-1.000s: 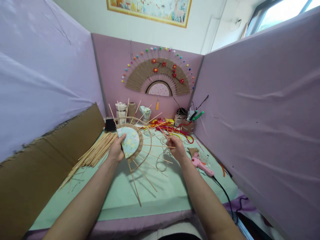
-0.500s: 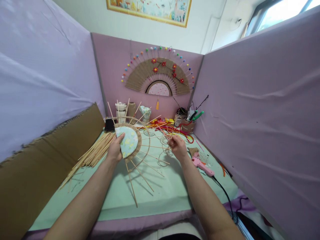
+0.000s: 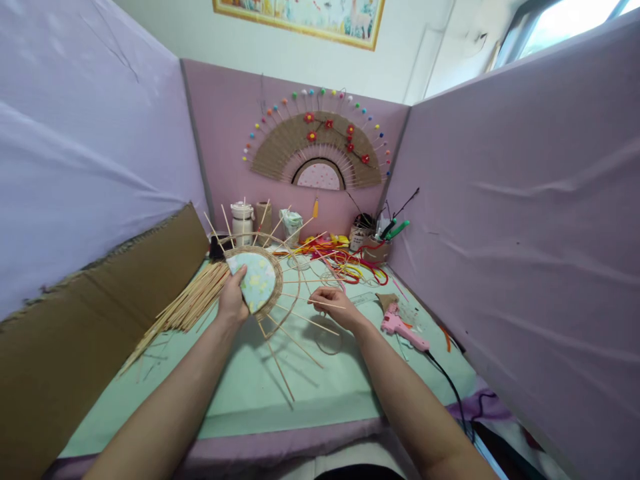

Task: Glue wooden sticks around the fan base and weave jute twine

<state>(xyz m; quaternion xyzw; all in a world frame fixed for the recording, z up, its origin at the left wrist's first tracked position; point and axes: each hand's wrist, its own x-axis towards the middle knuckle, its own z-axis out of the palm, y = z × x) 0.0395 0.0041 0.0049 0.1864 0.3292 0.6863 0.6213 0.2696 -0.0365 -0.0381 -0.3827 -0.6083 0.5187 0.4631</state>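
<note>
My left hand grips a half-round fan frame by its straight side, thumb over the pale floral centre. Brown twine is wound along the curved edge, and thin sticks fan outward with a wider twine arc crossing them. On the frame's right, my right hand is closed in a pinch beside the stick ends. A thin loop of twine hangs below it and appears to run from its fingers, though the pinch itself is too small to see clearly.
A bundle of sticks lies left, beside a cardboard wall. At right is a pink glue gun with a black cable. Coloured cords, a tool pot and a white jar stand behind. A finished fan hangs on the back panel.
My right hand has moved left and slightly down, closer to the frame, drawing the twine loops along. The frame has turned slightly in my left hand, its lower sticks shifting right.
</note>
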